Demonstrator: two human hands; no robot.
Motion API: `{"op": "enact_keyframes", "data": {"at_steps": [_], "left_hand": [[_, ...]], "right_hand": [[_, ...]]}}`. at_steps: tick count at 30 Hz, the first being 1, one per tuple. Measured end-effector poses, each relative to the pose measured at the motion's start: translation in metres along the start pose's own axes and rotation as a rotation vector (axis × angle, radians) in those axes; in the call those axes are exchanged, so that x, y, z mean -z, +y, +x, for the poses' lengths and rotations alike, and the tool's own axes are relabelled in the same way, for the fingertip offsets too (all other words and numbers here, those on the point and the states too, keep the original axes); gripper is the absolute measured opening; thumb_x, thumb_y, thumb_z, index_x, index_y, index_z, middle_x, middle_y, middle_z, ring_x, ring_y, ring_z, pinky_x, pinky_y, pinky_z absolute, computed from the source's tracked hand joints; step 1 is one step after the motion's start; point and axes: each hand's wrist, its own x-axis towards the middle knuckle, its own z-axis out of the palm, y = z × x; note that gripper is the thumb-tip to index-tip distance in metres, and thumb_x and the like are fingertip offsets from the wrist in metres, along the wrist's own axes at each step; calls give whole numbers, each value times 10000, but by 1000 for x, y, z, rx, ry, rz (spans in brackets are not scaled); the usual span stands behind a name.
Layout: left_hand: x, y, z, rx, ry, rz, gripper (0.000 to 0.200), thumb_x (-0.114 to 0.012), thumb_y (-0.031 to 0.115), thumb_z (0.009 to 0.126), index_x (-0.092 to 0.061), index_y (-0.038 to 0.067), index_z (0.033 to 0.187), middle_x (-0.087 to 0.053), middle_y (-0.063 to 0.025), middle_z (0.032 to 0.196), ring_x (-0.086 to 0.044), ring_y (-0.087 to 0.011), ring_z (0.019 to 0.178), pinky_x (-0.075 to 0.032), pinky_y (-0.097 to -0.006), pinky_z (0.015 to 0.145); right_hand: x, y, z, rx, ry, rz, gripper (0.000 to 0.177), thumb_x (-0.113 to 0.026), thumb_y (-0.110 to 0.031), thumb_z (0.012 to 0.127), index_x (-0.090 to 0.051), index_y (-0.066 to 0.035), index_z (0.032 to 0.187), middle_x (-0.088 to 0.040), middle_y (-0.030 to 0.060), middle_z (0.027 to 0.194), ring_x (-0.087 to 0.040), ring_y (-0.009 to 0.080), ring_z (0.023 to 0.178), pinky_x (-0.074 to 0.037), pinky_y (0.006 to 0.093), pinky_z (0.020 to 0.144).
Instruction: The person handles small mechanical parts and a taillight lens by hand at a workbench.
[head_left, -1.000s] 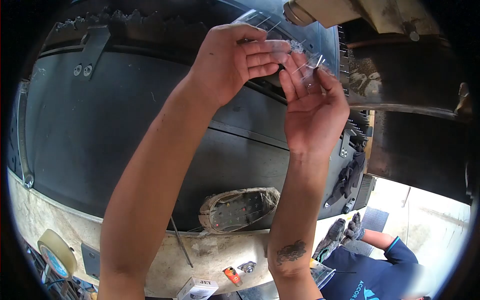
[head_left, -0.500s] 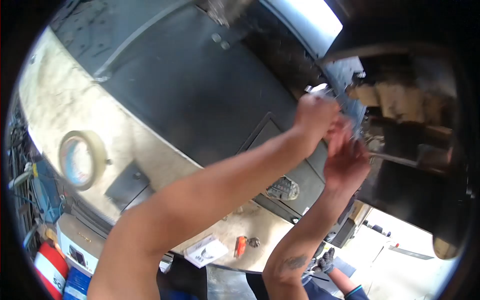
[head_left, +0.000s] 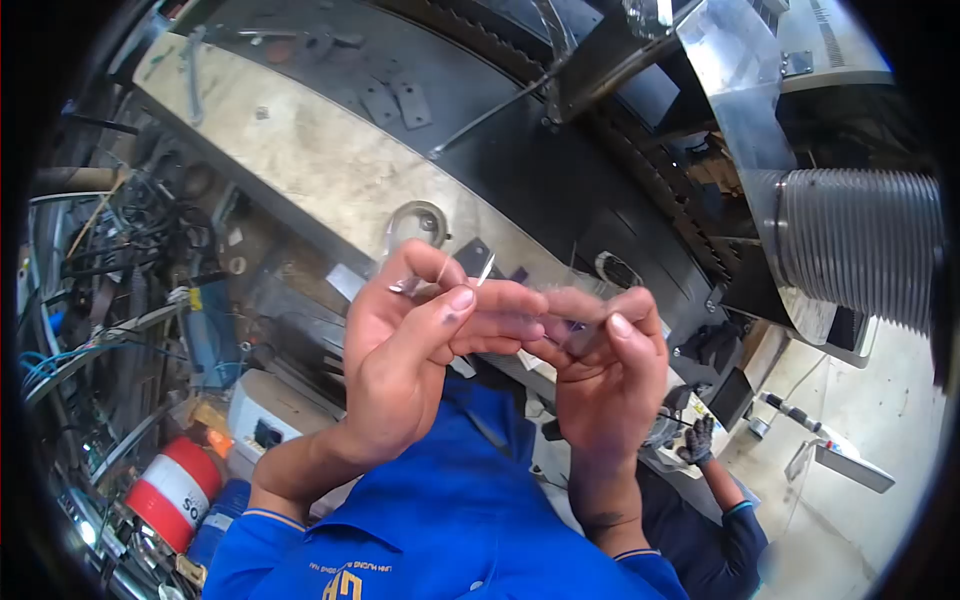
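In front of my chest, both hands are raised with palms turned up and fingertips close together. My left hand (head_left: 400, 350) is curled, its thumb pressed toward the index finger. A thin pale sliver (head_left: 487, 268) sticks up at that thumb tip, and glints suggest something clear there; its kind is not plain. My right hand (head_left: 612, 375) pinches thumb against forefinger, its other fingers reaching to the left fingertips. Whatever it holds is blurred and too small to make out. Beyond the hands, a tape roll (head_left: 398, 228) lies on the worn pale bench (head_left: 320, 150).
Ahead is a dark machine bed (head_left: 520, 190) with flat metal pieces (head_left: 408, 103). A ribbed hose (head_left: 860, 240) hangs at right. Near right, a co-worker's gloved hand (head_left: 697, 440) shows. A red-and-white drum (head_left: 175, 490) and tangled metal scrap (head_left: 150, 240) are at left.
Both hands have come back from the machine at the upper right to in front of my chest. The view has shifted, now showing my blue shirt and more of the bench.
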Motion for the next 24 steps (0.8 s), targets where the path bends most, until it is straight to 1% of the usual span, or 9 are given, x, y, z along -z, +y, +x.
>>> {"op": "enact_keyframes", "data": {"at_steps": [3,5,6,9,11,13,16,20,24], "left_hand": [[-12,31,-30,-80,-49,26,65,-381,88,954,-392,54,1009,-609,-303,1057,-657,-352,944,-547,-386,811],[-23,43,-44,-152,-105,-46,65,-367,87,960,-389,63,1015,-598,-317,1068,-652,-372,947,-549,-400,813],[-34,46,-49,-184,-28,20,124,-365,160,956,-373,49,1010,-588,-345,1047,-662,-392,888,-580,-408,748],[-46,50,-56,-248,-125,2,126,-360,158,958,-374,45,1011,-581,-347,1051,-660,-392,874,-576,-417,756],[-55,49,-57,-284,-170,25,126,-358,155,959,-375,42,1011,-579,-344,1054,-657,-392,870,-573,-418,758],[-62,49,-56,-328,-217,46,126,-356,153,960,-376,40,1011,-576,-340,1058,-655,-391,867,-570,-419,760],[-74,50,-52,-447,-319,91,114,-363,132,958,-388,32,1007,-579,-311,1052,-638,-377,923,-569,-416,749],[-84,55,-49,-478,-375,104,103,-379,120,954,-392,31,1004,-583,-297,1052,-635,-361,939,-571,-415,751],[-90,60,-45,-483,-408,132,91,-393,111,947,-398,33,993,-589,-277,1041,-637,-344,933,-574,-418,766]], "right_hand": [[-37,-17,-15,15,-119,30,83,-440,-79,901,-400,-9,882,-581,338,1071,-623,412,989,-548,488,832],[-54,-26,-27,24,-151,43,90,-438,-83,904,-392,-9,884,-573,345,1082,-620,421,991,-542,490,837],[-59,-30,-32,52,-167,7,100,-441,-92,906,-392,-8,883,-573,346,1081,-621,418,987,-540,491,839],[-69,-39,-46,151,-181,-16,120,-447,-106,913,-399,-1,882,-573,348,1077,-627,408,975,-536,489,844],[-70,-45,-52,253,-158,-81,149,-427,-145,895,-408,2,876,-557,378,1055,-626,437,957,-557,470,809],[-69,-51,-56,318,-170,-123,144,-421,-144,902,-409,-1,887,-556,377,1060,-611,446,992,-553,481,827],[-70,-60,-59,504,-205,-175,143,-392,-116,916,-409,20,958,-550,372,1083,-594,459,1024,-553,505,836],[-72,-70,-63,598,-228,-215,153,-382,-109,920,-402,30,981,-548,369,1094,-604,457,1005,-558,498,827],[-73,-74,-61,615,-223,-211,147,-368,-107,926,-403,27,973,-548,367,1096,-615,452,985,-566,482,809]]}}
